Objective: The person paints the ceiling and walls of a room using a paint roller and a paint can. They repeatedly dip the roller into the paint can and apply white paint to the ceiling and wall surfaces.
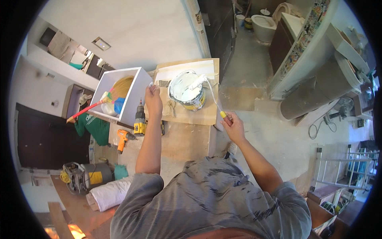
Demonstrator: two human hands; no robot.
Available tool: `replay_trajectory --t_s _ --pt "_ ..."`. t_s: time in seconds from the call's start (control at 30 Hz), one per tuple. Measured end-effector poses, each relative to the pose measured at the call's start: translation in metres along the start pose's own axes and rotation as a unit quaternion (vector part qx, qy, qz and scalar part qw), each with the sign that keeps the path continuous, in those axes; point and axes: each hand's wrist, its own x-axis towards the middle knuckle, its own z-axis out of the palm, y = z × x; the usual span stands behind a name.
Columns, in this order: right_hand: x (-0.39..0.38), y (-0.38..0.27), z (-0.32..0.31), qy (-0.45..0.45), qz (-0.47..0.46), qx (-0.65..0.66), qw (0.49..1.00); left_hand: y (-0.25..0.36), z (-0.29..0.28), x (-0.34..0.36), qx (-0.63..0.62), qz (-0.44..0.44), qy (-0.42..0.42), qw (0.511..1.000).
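Observation:
My right hand (233, 126) is wrapped round the yellow-and-brown handle of a small paint roller (197, 82). The roller's white-coated head rests at the right rim of a paint bucket (180, 88), which holds white paint and has smeared sides. To the left of the bucket, my left hand (153, 97) is raised with its fingers closed. A small pale spot shows at its fingertips, too small to name. Beside my left forearm a yellow-and-black drill (139, 122) stands with its bit up. An orange drill (124, 140) lies further left.
Brown board (203, 117) and a white sheet lie under the bucket. A white open box (133, 89) holds a broom head and plastic bags. Behind it is a person in a green shirt (99, 128). A compressor (90, 175) stands lower left, a ladder (338, 171) at right.

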Motion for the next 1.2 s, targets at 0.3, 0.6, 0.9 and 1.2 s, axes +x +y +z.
replay_trajectory --t_s 0.3,0.6,0.9,1.2 --pt "0.025 0.074 -0.003 -0.103 -0.002 -0.147 0.984 0.078 -0.038 -0.134 -0.423 -0.118 -0.133 0.889" --pt "0.049 0.114 0.012 -0.167 -0.067 -0.204 0.962 0.044 -0.088 -0.169 -0.442 -0.152 -0.102 0.878" --pt "-0.014 0.024 0.064 -0.321 0.127 0.045 0.937 -0.02 -0.1 -0.18 -0.393 -0.227 -0.114 0.884" --pt "-0.002 -0.034 0.114 -0.467 0.145 0.049 0.871 -0.051 -0.026 -0.185 -0.215 -0.241 -0.078 0.943"
